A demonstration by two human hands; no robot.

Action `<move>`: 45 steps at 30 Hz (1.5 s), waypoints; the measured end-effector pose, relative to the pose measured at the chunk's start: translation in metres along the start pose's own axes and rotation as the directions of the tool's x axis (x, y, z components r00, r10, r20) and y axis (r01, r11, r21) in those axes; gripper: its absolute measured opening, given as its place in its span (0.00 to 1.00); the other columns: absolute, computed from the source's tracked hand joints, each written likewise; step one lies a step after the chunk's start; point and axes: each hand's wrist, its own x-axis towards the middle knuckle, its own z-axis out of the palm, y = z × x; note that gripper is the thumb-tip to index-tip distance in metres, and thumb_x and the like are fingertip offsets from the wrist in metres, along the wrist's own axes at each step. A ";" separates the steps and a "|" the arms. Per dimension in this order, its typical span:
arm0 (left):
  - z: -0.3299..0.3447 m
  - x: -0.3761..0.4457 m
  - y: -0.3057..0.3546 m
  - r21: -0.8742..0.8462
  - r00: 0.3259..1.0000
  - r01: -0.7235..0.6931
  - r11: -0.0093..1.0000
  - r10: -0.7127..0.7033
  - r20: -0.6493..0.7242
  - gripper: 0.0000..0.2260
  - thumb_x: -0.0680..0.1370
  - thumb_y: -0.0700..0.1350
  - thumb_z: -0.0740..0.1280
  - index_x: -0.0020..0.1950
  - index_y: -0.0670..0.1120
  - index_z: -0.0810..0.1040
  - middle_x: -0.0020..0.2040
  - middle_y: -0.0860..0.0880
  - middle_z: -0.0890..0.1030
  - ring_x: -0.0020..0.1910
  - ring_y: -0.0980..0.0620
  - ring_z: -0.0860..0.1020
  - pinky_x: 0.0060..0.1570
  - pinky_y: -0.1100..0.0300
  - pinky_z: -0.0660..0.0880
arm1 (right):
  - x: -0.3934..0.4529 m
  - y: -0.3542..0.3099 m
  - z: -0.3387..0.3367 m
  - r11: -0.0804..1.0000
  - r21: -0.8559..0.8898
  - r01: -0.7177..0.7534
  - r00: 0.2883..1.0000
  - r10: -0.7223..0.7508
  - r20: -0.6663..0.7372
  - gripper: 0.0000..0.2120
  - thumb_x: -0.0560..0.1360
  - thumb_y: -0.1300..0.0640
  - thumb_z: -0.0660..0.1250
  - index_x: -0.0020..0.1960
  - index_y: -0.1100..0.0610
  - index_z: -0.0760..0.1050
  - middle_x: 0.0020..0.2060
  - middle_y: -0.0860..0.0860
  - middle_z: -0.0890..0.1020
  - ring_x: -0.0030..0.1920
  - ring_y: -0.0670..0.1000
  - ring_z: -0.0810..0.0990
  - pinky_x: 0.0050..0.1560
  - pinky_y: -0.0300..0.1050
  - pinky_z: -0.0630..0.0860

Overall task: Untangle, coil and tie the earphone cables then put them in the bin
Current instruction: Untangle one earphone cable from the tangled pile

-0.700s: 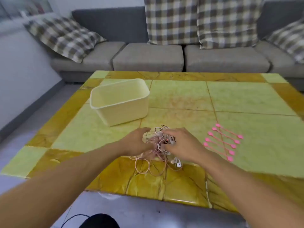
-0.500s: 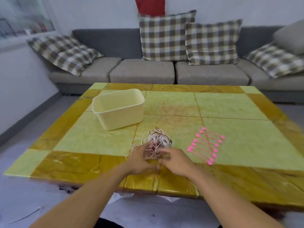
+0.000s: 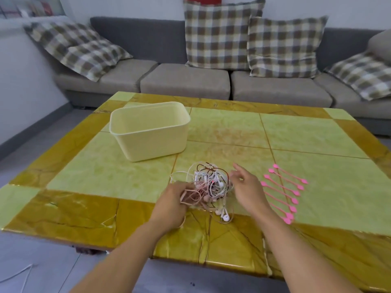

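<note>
Head view shows the left hand (image 3: 173, 199) gripping a bunch of pink loops at the near-left edge of the tangled earphone cables (image 3: 208, 183), probably to anchor the knot on the table (image 3: 317, 140), while the right hand (image 3: 246, 187) hovers just beside it with fingers loosely spread and nothing held, seemingly choosing a strand. The bin (image 3: 148, 142) stands empty behind the tangle, and the pink ties (image 3: 283, 192) lie in a row by the right hand, likely for easy reach once a cable is coiled.

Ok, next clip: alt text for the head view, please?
A person's left hand grips pink loops of a tangled pile of pink, white and brown earphone cables on a green-and-yellow marble table, the right hand open beside it. A cream plastic bin stands behind; pink silicone ties lie to the right.
</note>
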 end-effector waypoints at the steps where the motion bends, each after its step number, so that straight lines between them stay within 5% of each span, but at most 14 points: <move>1: -0.003 0.007 -0.002 -0.015 1.000 0.011 1.000 -0.011 0.007 0.15 0.76 0.40 0.73 0.53 0.60 0.79 0.52 0.61 0.80 0.49 0.62 0.78 0.46 0.67 0.73 | 0.009 -0.001 0.004 1.000 -0.007 -0.012 1.000 0.012 0.012 0.21 0.85 0.49 0.58 0.77 0.49 0.67 0.67 0.46 0.77 0.55 0.59 0.83 0.48 0.41 0.79; 3: -0.007 0.018 -0.008 -0.052 1.000 0.012 0.999 -0.013 -0.006 0.17 0.74 0.35 0.73 0.50 0.59 0.79 0.48 0.60 0.82 0.45 0.65 0.79 0.42 0.71 0.72 | 0.020 -0.004 0.013 1.000 0.000 -0.031 0.999 0.031 0.042 0.21 0.84 0.45 0.60 0.74 0.51 0.73 0.64 0.49 0.81 0.60 0.57 0.82 0.52 0.37 0.76; 7: -0.011 0.029 -0.023 -0.122 0.992 0.043 0.992 -0.057 -0.110 0.21 0.69 0.31 0.74 0.54 0.54 0.80 0.52 0.56 0.83 0.50 0.63 0.80 0.47 0.74 0.71 | 0.027 -0.012 0.032 0.998 -0.045 -0.041 0.972 0.050 0.229 0.13 0.77 0.42 0.72 0.57 0.48 0.82 0.37 0.45 0.84 0.30 0.43 0.77 0.33 0.38 0.70; 10: -0.013 0.038 -0.023 -0.041 0.972 -0.011 0.999 0.001 -0.235 0.26 0.65 0.36 0.79 0.59 0.53 0.80 0.61 0.54 0.80 0.61 0.51 0.75 0.60 0.58 0.71 | 0.030 -0.019 0.035 0.996 0.032 0.080 0.996 -0.081 0.026 0.04 0.77 0.52 0.73 0.51 0.47 0.80 0.30 0.45 0.76 0.27 0.43 0.72 0.27 0.35 0.66; 12: -0.019 0.043 -0.016 -0.013 0.956 -0.011 1.000 0.007 -0.293 0.34 0.61 0.31 0.75 0.64 0.53 0.78 0.65 0.53 0.77 0.66 0.48 0.71 0.66 0.53 0.68 | 0.027 -0.028 0.031 0.974 0.173 0.149 0.984 -0.128 -0.123 0.04 0.76 0.55 0.74 0.48 0.47 0.79 0.27 0.46 0.75 0.26 0.42 0.72 0.29 0.35 0.68; 16: -0.029 0.033 0.008 -0.189 0.929 0.034 0.981 -0.101 -0.357 0.41 0.63 0.26 0.69 0.71 0.57 0.71 0.65 0.58 0.71 0.69 0.55 0.66 0.70 0.57 0.63 | 0.017 -0.034 0.020 0.956 0.283 0.073 0.997 -0.068 -0.028 0.02 0.77 0.53 0.73 0.48 0.48 0.81 0.36 0.48 0.86 0.38 0.50 0.84 0.43 0.45 0.77; 20: -0.025 0.015 0.032 -0.327 0.915 -0.104 0.939 -0.038 -0.402 0.32 0.66 0.33 0.67 0.64 0.62 0.73 0.61 0.67 0.72 0.67 0.56 0.72 0.67 0.51 0.71 | 0.004 -0.023 0.015 0.991 0.016 0.135 0.991 -0.135 -0.025 0.04 0.77 0.48 0.73 0.48 0.46 0.86 0.39 0.39 0.86 0.39 0.40 0.83 0.41 0.37 0.76; 23: -0.016 0.006 0.049 -0.294 0.955 -0.139 0.946 0.049 -0.292 0.27 0.72 0.43 0.68 0.67 0.64 0.71 0.65 0.68 0.72 0.66 0.59 0.73 0.65 0.50 0.74 | -0.001 -0.021 0.010 0.969 -0.103 0.226 0.967 -0.235 -0.097 0.07 0.74 0.44 0.75 0.49 0.44 0.87 0.40 0.38 0.84 0.42 0.38 0.81 0.43 0.34 0.74; 28: 0.011 0.005 0.062 -0.143 0.978 -0.175 0.974 0.155 -0.140 0.44 0.73 0.63 0.72 0.82 0.59 0.50 0.76 0.63 0.59 0.76 0.62 0.57 0.75 0.60 0.57 | -0.011 -0.039 -0.002 0.941 0.126 0.314 0.943 -0.294 -0.157 0.02 0.75 0.54 0.75 0.47 0.48 0.87 0.40 0.40 0.86 0.44 0.38 0.84 0.47 0.34 0.77; 32: 0.022 0.011 0.057 -0.187 0.981 -0.096 0.978 0.061 -0.182 0.46 0.76 0.61 0.70 0.82 0.59 0.41 0.81 0.56 0.55 0.79 0.56 0.55 0.75 0.55 0.58 | -0.021 -0.057 -0.009 0.858 0.295 0.421 0.904 -0.370 -0.214 0.04 0.80 0.56 0.70 0.47 0.49 0.81 0.40 0.47 0.86 0.45 0.47 0.85 0.48 0.47 0.81; 38: 0.014 0.021 0.042 0.013 0.977 0.001 1.000 0.002 -0.211 0.26 0.80 0.60 0.64 0.77 0.58 0.64 0.73 0.58 0.72 0.73 0.54 0.69 0.72 0.53 0.66 | -0.018 -0.074 -0.038 0.726 0.492 0.481 0.867 -0.310 -0.391 0.07 0.78 0.50 0.67 0.47 0.53 0.79 0.40 0.47 0.84 0.44 0.49 0.81 0.46 0.44 0.79; 41: 0.004 0.028 0.037 -0.004 0.972 0.051 0.999 -0.051 -0.228 0.18 0.80 0.51 0.69 0.70 0.57 0.75 0.66 0.56 0.79 0.62 0.51 0.79 0.63 0.50 0.75 | -0.004 -0.060 -0.045 0.755 0.604 0.255 0.964 -0.146 -0.224 0.15 0.83 0.53 0.64 0.39 0.56 0.76 0.41 0.52 0.85 0.46 0.54 0.82 0.49 0.50 0.79; 43: 0.000 0.030 0.035 -0.087 0.969 0.095 0.992 -0.112 -0.219 0.15 0.79 0.47 0.71 0.66 0.56 0.79 0.61 0.57 0.82 0.56 0.52 0.81 0.56 0.52 0.78 | 0.001 -0.046 -0.042 0.872 0.487 0.047 0.999 -0.030 -0.044 0.24 0.84 0.46 0.60 0.33 0.57 0.73 0.39 0.54 0.86 0.44 0.55 0.85 0.50 0.53 0.78; 45: -0.001 0.030 0.034 -0.149 0.970 0.094 0.984 -0.125 -0.208 0.13 0.77 0.43 0.72 0.61 0.54 0.81 0.57 0.58 0.82 0.56 0.55 0.80 0.55 0.56 0.77 | 0.006 -0.032 -0.034 0.982 0.188 0.002 0.998 0.010 -0.061 0.23 0.81 0.42 0.64 0.34 0.57 0.75 0.36 0.51 0.86 0.39 0.51 0.85 0.46 0.50 0.79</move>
